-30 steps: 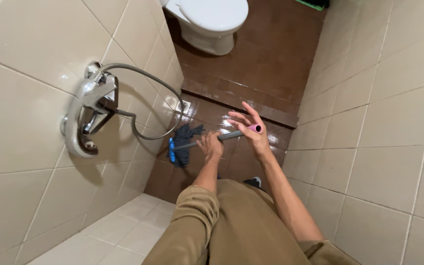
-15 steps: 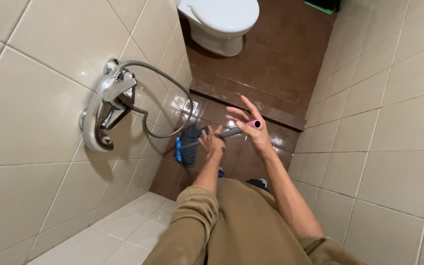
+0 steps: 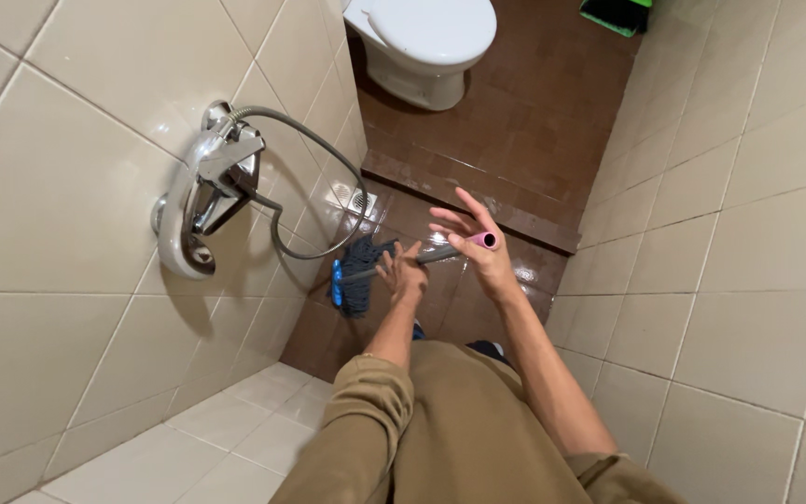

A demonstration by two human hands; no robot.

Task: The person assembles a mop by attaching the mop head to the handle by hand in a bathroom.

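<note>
The person is standing in a narrow tiled shower stall and looking down at a mop (image 3: 358, 273) on the wet brown floor (image 3: 515, 140). The left hand (image 3: 403, 273) is wrapping around the grey mop handle (image 3: 436, 254) low down, just above the mop head, with its grip clamped on the shaft. The right hand (image 3: 478, 245) is sitting at the upper end of the handle, beside the pink end cap (image 3: 486, 240); its fingers are spreading wide apart, so the handle is resting against the palm and thumb rather than being squeezed. The dark stringy mop head, with its blue clamp on the left side, is lying on the sunken floor of the stall, close to the left wall and near the small floor drain (image 3: 350, 198).

On the left wall a chrome shower mixer (image 3: 200, 191) is hanging, and its grey hose (image 3: 321, 177) is looping down toward the mop. Beyond a raised brown step (image 3: 478, 201) the white toilet (image 3: 422, 42) is standing at the top of the view, and a green object (image 3: 619, 13) is showing at the upper right edge. The person's khaki trousers (image 3: 450, 429) are filling the bottom of the picture, and a dark shoe is peeking out just below the hands.
</note>
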